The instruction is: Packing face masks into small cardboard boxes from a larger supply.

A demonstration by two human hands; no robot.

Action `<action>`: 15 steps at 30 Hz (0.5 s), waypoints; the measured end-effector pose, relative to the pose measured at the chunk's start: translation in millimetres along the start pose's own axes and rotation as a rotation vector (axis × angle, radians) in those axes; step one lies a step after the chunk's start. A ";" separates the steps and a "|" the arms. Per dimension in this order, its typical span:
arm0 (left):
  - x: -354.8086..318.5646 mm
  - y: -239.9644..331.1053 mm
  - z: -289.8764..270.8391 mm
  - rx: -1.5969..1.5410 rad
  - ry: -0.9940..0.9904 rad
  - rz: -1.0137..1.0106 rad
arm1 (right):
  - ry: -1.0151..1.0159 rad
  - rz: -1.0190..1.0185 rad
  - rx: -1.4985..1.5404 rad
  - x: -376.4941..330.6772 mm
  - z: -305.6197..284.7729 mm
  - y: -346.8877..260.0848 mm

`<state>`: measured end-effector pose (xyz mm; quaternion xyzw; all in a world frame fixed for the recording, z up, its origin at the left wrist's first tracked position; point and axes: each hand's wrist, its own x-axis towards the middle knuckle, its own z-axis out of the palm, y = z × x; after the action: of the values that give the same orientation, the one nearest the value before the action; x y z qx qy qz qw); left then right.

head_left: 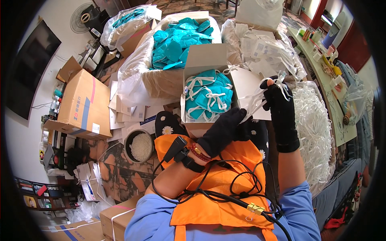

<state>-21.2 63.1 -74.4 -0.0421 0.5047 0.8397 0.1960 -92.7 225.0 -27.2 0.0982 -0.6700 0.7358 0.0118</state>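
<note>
Both my hands wear black gloves. My right hand (pixel 280 108) is raised at the right, its fingers closed round a bunch of thin white straps (pixel 254 100) that loop above and hang to the left. At the lower end of that bunch, my left hand (pixel 223 130) pinches the straps, fingers pointing up and right. Just beyond my left hand stands an opened small white box (pixel 185 108) on my lap, holding several teal face masks (pixel 211 94) with white straps. To my right, a large lined container holds a heap of white straps (pixel 311 128).
Ahead stands a plastic-lined carton (pixel 134 76) piled with teal mask pieces (pixel 177 42). Right of it, another lined box holds small white packets (pixel 265 48). A brown carton (pixel 86 102) and a bowl of white bits (pixel 141 147) are at left. Black cables (pixel 209 193) cross my orange apron.
</note>
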 end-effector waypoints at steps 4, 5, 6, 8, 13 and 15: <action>0.7 -4.1 -0.6 -0.012 0.038 0.026 | 0.068 0.047 0.030 -0.3 -2.8 4.0; 2.4 -8.1 -4.6 -0.003 0.033 0.059 | 0.062 0.056 0.049 -0.2 -5.4 6.7; 4.3 -11.2 -9.7 -0.007 -0.001 0.056 | 0.057 0.066 0.069 0.1 -9.6 10.8; 6.2 -11.7 -18.0 -0.013 -0.069 0.049 | 0.074 0.084 0.088 -0.3 -13.9 13.2; -5.5 -6.6 -18.0 0.033 -0.071 -0.013 | 0.120 0.108 0.057 -5.5 -19.7 15.8; -6.6 -6.7 -20.4 0.047 -0.082 -0.045 | 0.099 0.110 0.063 -6.3 -22.0 19.0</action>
<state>-15.3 46.3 -88.1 -0.0142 0.5149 0.8240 0.2362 -92.2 245.5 -48.8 0.0252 -0.6495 0.7600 0.0013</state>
